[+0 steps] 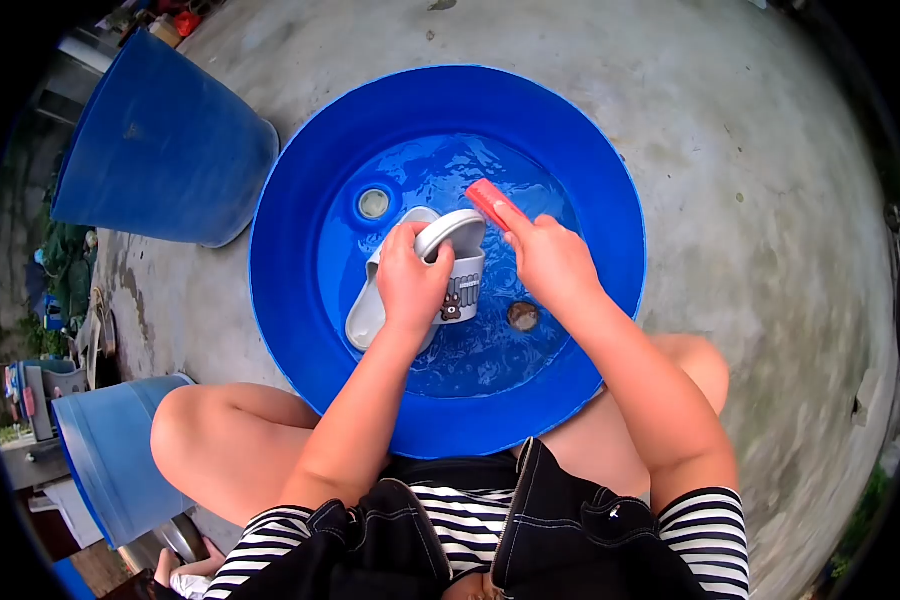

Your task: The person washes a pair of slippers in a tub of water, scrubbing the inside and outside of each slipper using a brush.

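Observation:
A round blue tub [280, 270] holding shallow water stands between my legs. Over the water, my left hand [413, 285] is closed on a pale grey slide sandal [467, 268] with a bear print on its strap. A second pale sandal [367, 315] shows behind and left of that hand, partly covered by it. My right hand [555, 262] is wrapped round the handle of a pinkish-red brush [487, 198], whose head is just right of the held sandal's upper end. Whether the brush touches the sandal I cannot tell.
Two round plug-like spots, one whitish [373, 204] and one brown [522, 316], show at the tub's bottom. A tall blue bucket [175, 150] leans at the upper left, and a lighter blue bucket [120, 450] lies lower left. Concrete floor [770, 250] surrounds the tub.

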Demonstrator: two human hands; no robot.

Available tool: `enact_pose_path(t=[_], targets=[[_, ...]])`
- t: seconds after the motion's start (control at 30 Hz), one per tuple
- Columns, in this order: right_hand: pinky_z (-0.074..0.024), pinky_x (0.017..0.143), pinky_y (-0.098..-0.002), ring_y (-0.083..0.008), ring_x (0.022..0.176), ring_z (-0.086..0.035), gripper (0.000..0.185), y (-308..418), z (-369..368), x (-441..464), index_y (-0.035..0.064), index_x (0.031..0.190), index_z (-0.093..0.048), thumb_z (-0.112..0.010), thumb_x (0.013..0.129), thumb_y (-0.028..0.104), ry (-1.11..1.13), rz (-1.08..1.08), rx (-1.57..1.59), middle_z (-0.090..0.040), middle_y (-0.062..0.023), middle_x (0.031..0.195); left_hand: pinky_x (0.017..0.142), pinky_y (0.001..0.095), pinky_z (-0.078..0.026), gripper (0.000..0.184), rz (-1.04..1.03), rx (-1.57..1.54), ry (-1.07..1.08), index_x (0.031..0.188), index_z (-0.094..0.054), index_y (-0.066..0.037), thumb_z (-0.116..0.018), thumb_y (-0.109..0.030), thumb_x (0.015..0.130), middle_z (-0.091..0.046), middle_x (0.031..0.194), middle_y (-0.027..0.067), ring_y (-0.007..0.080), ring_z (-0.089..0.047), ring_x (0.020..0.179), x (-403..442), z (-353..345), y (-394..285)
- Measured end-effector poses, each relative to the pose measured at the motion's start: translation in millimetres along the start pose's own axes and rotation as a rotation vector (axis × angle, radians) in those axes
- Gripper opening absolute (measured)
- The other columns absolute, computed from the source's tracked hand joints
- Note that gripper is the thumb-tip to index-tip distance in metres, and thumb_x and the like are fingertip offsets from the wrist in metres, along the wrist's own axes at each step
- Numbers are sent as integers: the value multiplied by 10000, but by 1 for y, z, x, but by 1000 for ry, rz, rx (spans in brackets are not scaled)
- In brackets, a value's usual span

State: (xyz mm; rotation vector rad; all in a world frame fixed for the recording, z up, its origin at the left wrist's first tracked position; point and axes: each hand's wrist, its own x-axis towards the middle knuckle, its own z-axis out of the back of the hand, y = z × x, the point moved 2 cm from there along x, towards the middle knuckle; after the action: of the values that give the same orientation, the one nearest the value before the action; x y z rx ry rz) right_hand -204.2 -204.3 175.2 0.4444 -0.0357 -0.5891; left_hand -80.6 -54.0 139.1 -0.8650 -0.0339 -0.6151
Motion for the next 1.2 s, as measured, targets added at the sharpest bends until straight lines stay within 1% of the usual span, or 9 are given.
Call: enact_pose_path(t=[0.07, 0.13, 0.23, 0.3, 0.47, 0.6, 0.87, 1.0, 1.2], targets=[[-548, 732, -510, -402, 839, -682, 404, -16, -11, 7, 234, 1403, -603, -599, 1000, 210, -16, -26, 77, -662, -203, 948, 858, 431, -518, 226, 63, -122, 110, 977, -642, -28, -740, -169, 831, -671, 991, 169, 350, -653, 962, 6, 1, 2], [-544, 766, -519, -405, 874, -682, 403, -34, -23, 13, 227, 1404, -602, -589, 1003, 196, -28, -46, 158, -675, -214, 985, 860, 388, -526, 255, 172, -216, 154, 1064, -662, -19, -713, -168, 864, -695, 1038, 143, 278, -672, 966, 10, -2, 15], [-556, 841, -510, -384, 964, -704, 384, -71, -40, 18, 184, 1380, -617, -573, 999, 189, 82, -181, -53, -714, -185, 1026, 858, 326, -524, 344, 574, -722, 328, 1255, -645, -10, -654, -136, 935, -698, 1104, 76, 152, -644, 981, 9, -6, 33], [-557, 855, -502, -387, 1001, -699, 388, -83, -56, 13, 157, 1375, -618, -567, 991, 177, 551, -163, -308, -719, -187, 1076, 860, 329, -523, 333, 642, -794, 329, 1254, -639, -7, -642, -128, 944, -697, 1095, 82, 159, -646, 983, 4, -7, 45], [-547, 836, -485, -387, 988, -682, 405, -19, -24, -7, 169, 1403, -604, -565, 1000, 172, 178, -56, 72, -708, -196, 1057, 903, 399, -535, 307, 784, -1000, 345, 1287, -587, -19, -564, -88, 989, -675, 1168, 104, 220, -659, 1059, -9, 3, 60], [-539, 786, -453, -368, 890, -673, 415, 12, -20, -13, 212, 1428, -591, -582, 1013, 188, 102, 206, 469, -695, -180, 975, 955, 372, -531, 471, 720, -1036, 345, 1424, -519, -39, -579, -32, 957, -632, 1291, 121, 224, -633, 1155, -6, 2, 56], [-547, 674, -480, -375, 751, -658, 459, 24, -24, -22, 295, 1429, -581, -621, 984, 190, -72, 173, 202, -618, -153, 871, 1035, 339, -485, 505, 586, -1011, 349, 1453, -501, -42, -581, -5, 955, -615, 1340, 124, 210, -602, 1220, 2, -7, 35], [-548, 646, -469, -365, 726, -652, 462, 24, -13, -23, 292, 1429, -579, -618, 984, 177, -103, 248, 212, -598, -141, 840, 1034, 341, -487, 487, 597, -961, 332, 1447, -504, -41, -578, -9, 967, -619, 1334, 123, 204, -600, 1221, 2, -2, 22], [-572, 600, -446, -343, 674, -674, 451, 31, 17, -27, 250, 1399, -608, -646, 956, 179, -199, 300, 187, -610, -137, 862, 1007, 311, -497, 454, 353, -934, 226, 1427, -521, -66, -600, 0, 985, -630, 1313, 93, 177, -618, 1179, 15, 7, -9]])
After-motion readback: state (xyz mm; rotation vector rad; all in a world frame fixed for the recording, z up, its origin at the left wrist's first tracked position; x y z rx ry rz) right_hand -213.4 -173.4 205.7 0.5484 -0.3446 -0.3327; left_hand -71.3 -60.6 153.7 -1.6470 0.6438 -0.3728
